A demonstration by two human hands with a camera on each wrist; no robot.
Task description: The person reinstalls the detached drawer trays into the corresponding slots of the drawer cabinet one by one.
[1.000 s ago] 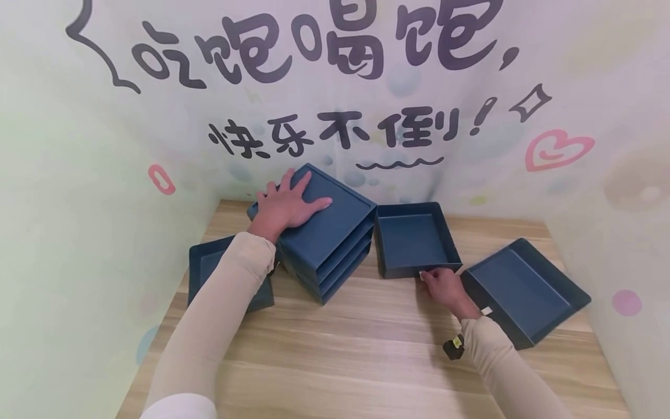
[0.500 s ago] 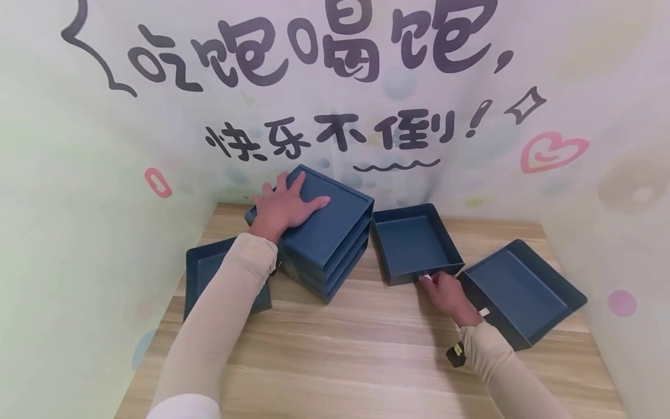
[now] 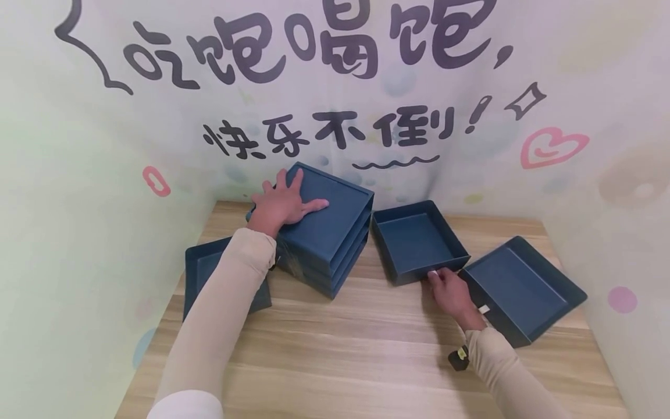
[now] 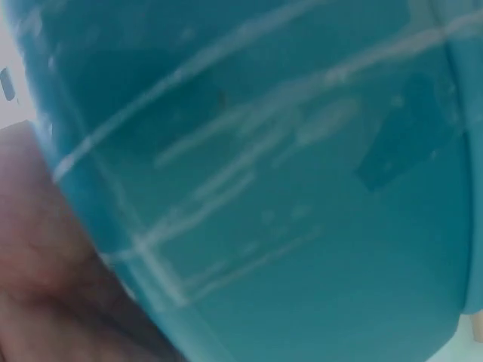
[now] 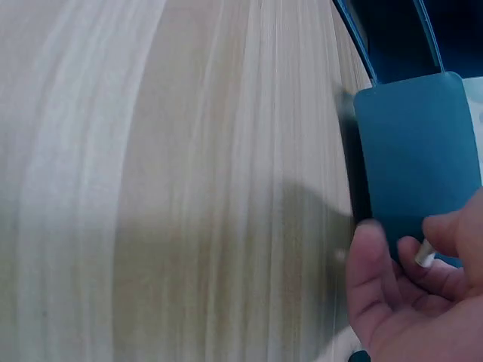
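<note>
A dark blue drawer cabinet (image 3: 340, 218) with several open slots stands at an angle by the back wall in the head view. My left hand (image 3: 279, 205) rests on its top with fingers spread. The left wrist view is filled by a scuffed blue surface (image 4: 317, 211), with part of the hand along its left edge. Right of the cabinet sits a blue drawer (image 3: 419, 241), empty inside. My right hand (image 3: 451, 294) pinches the small white pull (image 5: 425, 255) on its front, which the right wrist view shows between thumb and finger.
Another blue drawer (image 3: 523, 285) with a white pull (image 3: 484, 309) lies at the right, close beside the held one. A further blue drawer (image 3: 203, 267) lies at the left, partly hidden by my left sleeve. A printed wall (image 3: 335, 169) borders the wooden table (image 3: 356, 361) at the back.
The drawer in my right hand has turned slightly, its front right corner shifting right. The cabinet's near corner has swung a little to the right under my left hand.
</note>
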